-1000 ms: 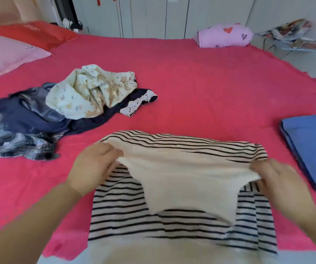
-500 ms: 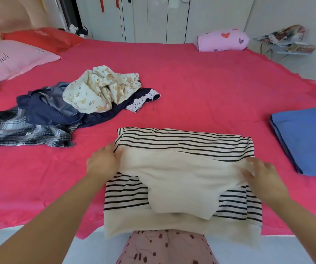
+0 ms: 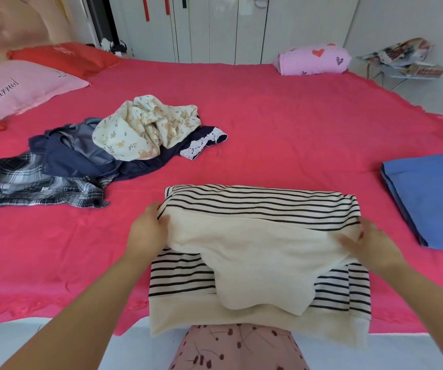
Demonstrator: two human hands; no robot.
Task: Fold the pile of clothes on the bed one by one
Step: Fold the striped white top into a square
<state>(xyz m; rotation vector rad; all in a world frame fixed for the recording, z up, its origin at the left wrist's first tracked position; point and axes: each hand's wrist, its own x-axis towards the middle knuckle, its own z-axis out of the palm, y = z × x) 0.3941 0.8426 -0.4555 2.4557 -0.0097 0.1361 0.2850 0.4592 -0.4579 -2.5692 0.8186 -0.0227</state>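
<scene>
L hand [image 3: 148, 231] & R hand [image 3: 372, 247] pinch striped top's [image 3: 255, 204] cream flap (both grips clenched on it), clothes pile [image 3: 108, 148] to top's left.

A cream top [image 3: 263, 206] with black stripes lies at the near edge of the bed [image 3: 281, 124]. Its upper part is folded back, cream inside showing, and its hem overhangs the edge. The unfolded pile [image 3: 102, 156] sits to the left, a floral piece on top. A folded blue piece [image 3: 428, 198] lies right.
</scene>
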